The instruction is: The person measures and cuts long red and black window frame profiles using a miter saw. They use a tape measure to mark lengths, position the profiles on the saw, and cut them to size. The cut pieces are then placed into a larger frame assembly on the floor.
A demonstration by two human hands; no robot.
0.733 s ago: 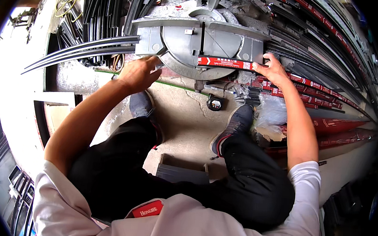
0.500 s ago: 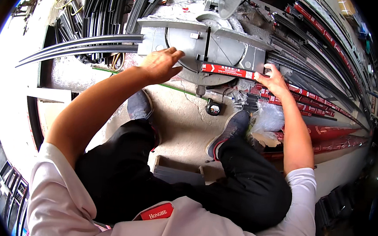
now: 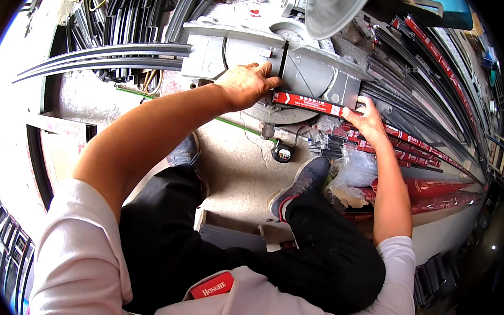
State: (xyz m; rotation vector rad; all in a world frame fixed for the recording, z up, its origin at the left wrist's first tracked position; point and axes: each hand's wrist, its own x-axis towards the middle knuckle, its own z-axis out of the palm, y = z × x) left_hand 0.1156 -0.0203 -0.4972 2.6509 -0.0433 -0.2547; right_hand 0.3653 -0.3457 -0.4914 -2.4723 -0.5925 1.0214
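Nearest, I am seeing a black tape measure (image 3: 282, 153) lying on the pale floor (image 3: 234, 162). Farther on, I am having the right hand (image 3: 367, 122) pinch the right end of a red-labelled bar (image 3: 309, 104), probably steadying it along the near edge of the grey saw table (image 3: 309, 73). The left hand (image 3: 246, 86) is curving half-open by its left end; whether it is touching, I cannot tell. The bar is looking slim and straight, the table flat and metallic; beyond, a round disc (image 3: 333, 13) is hanging.
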